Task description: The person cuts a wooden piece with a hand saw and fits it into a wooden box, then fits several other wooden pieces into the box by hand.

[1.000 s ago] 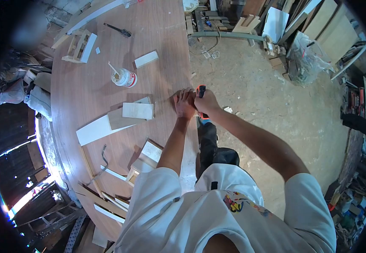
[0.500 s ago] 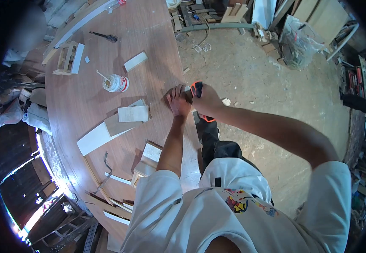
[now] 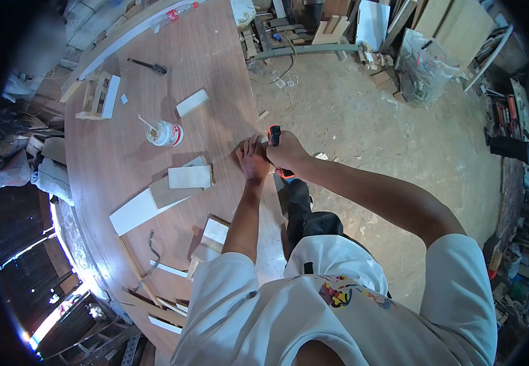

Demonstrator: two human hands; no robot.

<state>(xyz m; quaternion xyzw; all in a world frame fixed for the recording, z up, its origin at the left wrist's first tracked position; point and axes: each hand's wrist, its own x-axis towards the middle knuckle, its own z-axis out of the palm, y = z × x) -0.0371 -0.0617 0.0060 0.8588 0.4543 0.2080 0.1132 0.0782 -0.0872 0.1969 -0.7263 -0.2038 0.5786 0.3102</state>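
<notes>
At the right edge of the wooden table, my left hand (image 3: pixel 253 160) presses down on a small pale piece of wood, its fingers laid over it. Most of that wood is hidden under the hand. Close beside it, my right hand (image 3: pixel 290 151) is closed around the black and orange handle (image 3: pixel 274 135) of what looks like a handsaw. Its blade is mostly hidden by my hands and the table edge. Left of my hands, a white block (image 3: pixel 190 177) lies across a longer white board (image 3: pixel 136 211).
On the table (image 3: pixel 215 36) stand an open jar (image 3: pixel 168 133) with a stick in it, a white strip (image 3: pixel 192 103), a dark brush-like tool (image 3: pixel 147 66) and a small wooden frame (image 3: pixel 98 97). A wood block (image 3: pixel 215 233) sits near my left forearm. A plastic bag (image 3: pixel 426 67) rests on the floor.
My right hand and the orange handle have shifted slightly left and down, and the right elbow has moved left. My left hand stays on the wood. The whole view has shifted a little.
</notes>
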